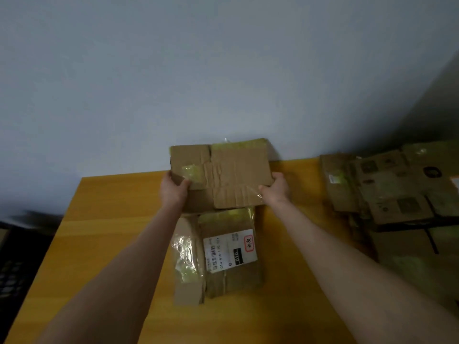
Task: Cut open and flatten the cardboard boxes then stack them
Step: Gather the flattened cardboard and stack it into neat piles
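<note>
Both forearms [139,256] stretch over the worktop [99,232]. My left hand [173,189] and right hand [277,187] pinch opposite edges of a flattened cardboard box [231,170], fingers [185,182] curled; a labelled flat box [228,256] lies nearer than my fingers, a cardboard stack [387,189] to their right.

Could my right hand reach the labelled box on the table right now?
Probably, once freed: the right hand grips the cardboard, and the labelled box lies mostly uncovered, nearer you.
</note>
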A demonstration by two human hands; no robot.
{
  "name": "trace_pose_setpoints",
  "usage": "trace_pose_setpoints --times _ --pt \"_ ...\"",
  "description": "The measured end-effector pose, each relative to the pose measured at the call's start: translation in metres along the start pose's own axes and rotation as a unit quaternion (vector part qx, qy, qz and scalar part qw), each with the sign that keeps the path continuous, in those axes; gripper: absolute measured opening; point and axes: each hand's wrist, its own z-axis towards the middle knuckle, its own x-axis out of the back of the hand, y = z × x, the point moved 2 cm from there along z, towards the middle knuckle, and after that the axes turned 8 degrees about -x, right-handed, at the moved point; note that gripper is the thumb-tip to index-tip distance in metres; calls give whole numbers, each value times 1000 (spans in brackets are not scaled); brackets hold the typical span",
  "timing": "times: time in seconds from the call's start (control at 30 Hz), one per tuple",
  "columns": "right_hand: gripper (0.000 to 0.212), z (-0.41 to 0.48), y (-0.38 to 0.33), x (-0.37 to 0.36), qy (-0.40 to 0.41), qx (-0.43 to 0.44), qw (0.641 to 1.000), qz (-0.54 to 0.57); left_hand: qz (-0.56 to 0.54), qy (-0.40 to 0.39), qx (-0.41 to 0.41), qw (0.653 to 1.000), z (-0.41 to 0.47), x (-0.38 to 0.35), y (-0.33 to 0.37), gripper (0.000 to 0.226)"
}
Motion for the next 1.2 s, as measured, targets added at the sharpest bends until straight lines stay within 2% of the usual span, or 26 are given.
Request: trace_pose_setpoints --times 0.07,0.17,0.27,0.33,0.4,0.47,0.53,0.63,0.7,0.83,0.9,0.97,1.03,1.1,1.2 --pt "52 0 -3 -24 -5 14 1000 -27 118 -26 -26 992 10 8 -15 65" --pt "64 -2 -2 -52 -36 6 998 -59 269 -162 -111 943 10 -2 -40 67" --pt "82 -5 12 -58 -58 -94 994 -14 335 -314 -131 879 1 -25 -63 66" --pt "76 -17 26 -55 -94 -159 983 10 364 -331 -126 861 3 -31 -72 68" --pt "67 -34 41 -52 -168 -198 965 -27 378 -335 -121 854 4 -33 -77 67" --pt "62 -50 53 -54 -230 -221 945 -68 373 -343 -114 854 3 -33 -79 64" --pt "55 -57 66 -63 -258 -223 936 -87 366 -348 -110 856 1 -35 -78 62" --pt "52 -62 72 -78 -272 -175 943 -75 353 -345 -104 863 2 -36 -76 59" --pt "46 -62 73 -84 -269 -145 950 -65 313 -330 -104 885 2 -34 -75 56" --pt "43 -53 80 -79 -193 -143 970 -47 262 -199 -158 931 -9 -11 -75 44" --pt "55 -62 77 -77 -222 -154 960 -78 273 -130 -168 938 -20 4 -77 43" --pt "66 -78 77 -84 -274 -164 942 -105 270 -107 -129 948 -35 13 -83 43" --pt "68 -91 78 -96 -288 -154 939 -110 246 -125 -69 959 -51 17 -88 45" --pt "53 -100 76 -103 -276 -139 947 -93 235 -121 -52 963 -62 22 -91 46" --pt "23 -99 58 -83 -274 -115 953 -58 211 -27 -21 977 -67 40 -87 61"
